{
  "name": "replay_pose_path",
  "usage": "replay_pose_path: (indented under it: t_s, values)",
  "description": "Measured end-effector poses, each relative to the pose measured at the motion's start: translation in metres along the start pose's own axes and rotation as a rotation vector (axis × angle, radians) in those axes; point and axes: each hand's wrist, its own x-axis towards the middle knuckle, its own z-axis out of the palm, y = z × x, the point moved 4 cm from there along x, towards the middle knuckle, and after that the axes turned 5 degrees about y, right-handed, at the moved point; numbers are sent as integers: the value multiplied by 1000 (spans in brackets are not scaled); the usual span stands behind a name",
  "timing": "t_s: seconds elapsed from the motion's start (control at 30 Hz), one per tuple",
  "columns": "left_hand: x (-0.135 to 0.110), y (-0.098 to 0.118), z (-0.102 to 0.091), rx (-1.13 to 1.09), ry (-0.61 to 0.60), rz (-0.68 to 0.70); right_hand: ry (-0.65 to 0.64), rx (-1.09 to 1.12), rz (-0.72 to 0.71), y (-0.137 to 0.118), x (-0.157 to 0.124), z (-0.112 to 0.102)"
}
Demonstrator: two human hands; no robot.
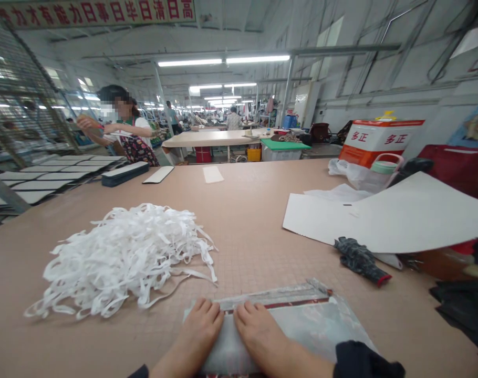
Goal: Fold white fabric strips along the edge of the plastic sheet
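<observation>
Both my hands rest side by side on a clear plastic bag (302,315) lying flat on the table's near edge. My left hand (199,328) presses its fingers flat on the bag's left end, by the red strip along the bag's far edge. My right hand (260,328) lies flat beside it, fingers together, a dark sleeve at the wrist. A loose heap of white strips (124,257) lies to the left of the bag, apart from my hands.
A wide tan table (255,226) carries large white sheets (381,215), a dark glove (359,260), a jug in a plastic bag (375,176) and dark flat pieces (124,173). A person (124,131) works at the far left. A red-and-white box (381,139) stands at back right.
</observation>
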Motion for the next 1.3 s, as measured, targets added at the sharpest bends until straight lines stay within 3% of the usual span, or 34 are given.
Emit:
replay_pose_path:
  t_s: [0.1,0.27,0.4,0.57,0.7,0.83,1.0,1.17,1.3]
  values:
    - [-11,-1,-1,-6,58,-58,-14,-14,-36,-7,2,4]
    - [-25,-1,-5,-23,200,-95,-139,44,17,1,17,-10]
    - [-36,0,-9,-43,301,-149,-58,144,-81,-25,38,-7]
    - [-46,-8,-11,-116,257,-279,63,58,-205,-47,35,15]
    - [-43,-7,-11,-91,154,-225,52,50,-221,-42,26,17]
    - [-42,-6,-11,-89,70,-183,-56,53,-105,-9,2,7]
    - [-42,-11,-11,-133,128,-217,-258,-2,131,37,-18,-11]
    - [-51,-17,-4,-173,315,-322,-324,150,211,24,25,-16]
    - [-63,-25,3,-229,386,-517,-351,327,262,9,51,-15]
